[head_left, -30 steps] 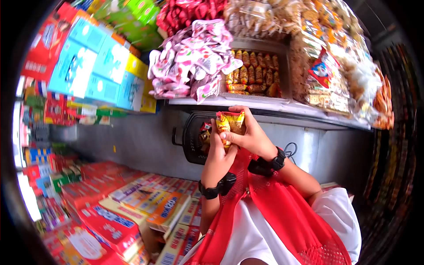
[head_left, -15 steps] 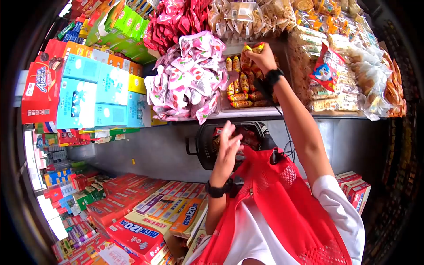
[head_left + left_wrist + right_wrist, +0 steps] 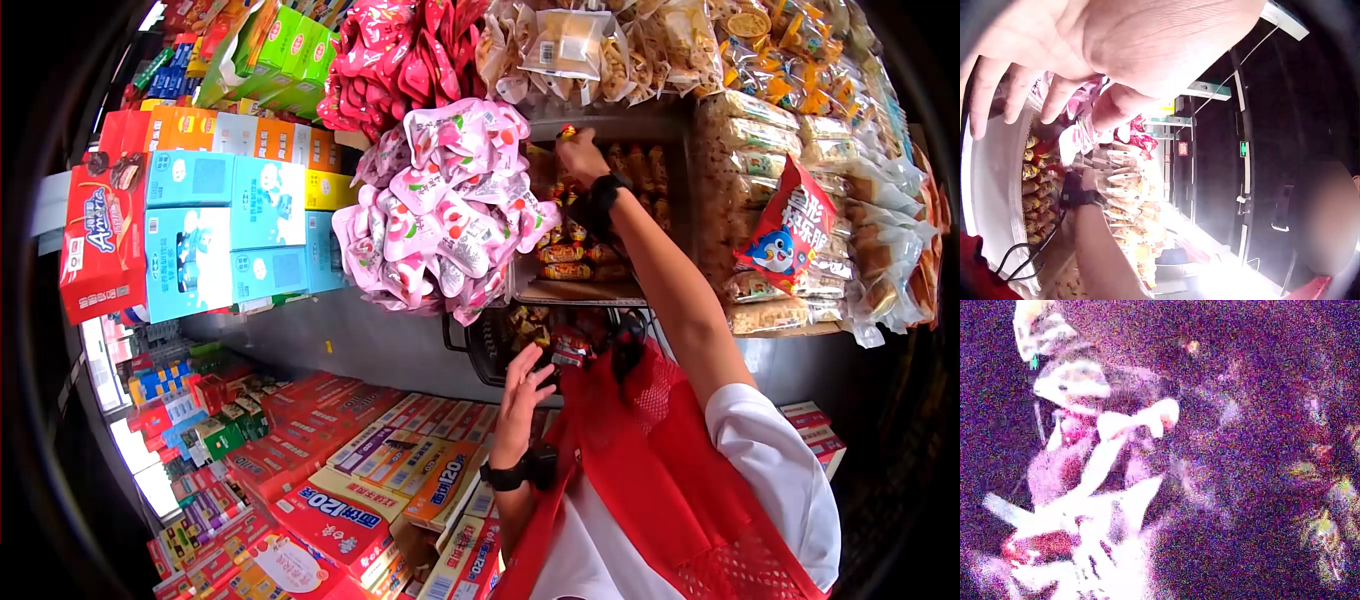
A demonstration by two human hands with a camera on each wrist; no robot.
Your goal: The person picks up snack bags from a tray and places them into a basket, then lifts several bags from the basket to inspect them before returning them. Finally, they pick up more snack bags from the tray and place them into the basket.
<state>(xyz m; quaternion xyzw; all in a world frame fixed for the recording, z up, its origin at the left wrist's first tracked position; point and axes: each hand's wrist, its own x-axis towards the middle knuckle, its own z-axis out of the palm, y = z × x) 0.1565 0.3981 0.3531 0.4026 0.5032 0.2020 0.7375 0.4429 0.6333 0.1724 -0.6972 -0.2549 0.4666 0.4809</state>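
My right hand is down in the shallow tray, at its back left. Its curled fingers hold a small yellow-and-red snack packet, of which only one end pokes out above them. More such packets lie in rows around and below that hand, partly hidden by the wrist. My left hand hovers near the black basket with fingers spread and nothing in them. Gold and red packets lie in the basket. Noise and glare blur the right wrist view.
Pink-and-white pouches heap up left of the tray. Bagged biscuits lie behind it; a red chip bag and long clear packs stand right. Blue cartons are at the left, and stacked boxes are close by my left arm.
My right hand left the other hand above the basket, carried packets to the tray and sank lower at its back. The left hand let go and opened out. The head view shifted.
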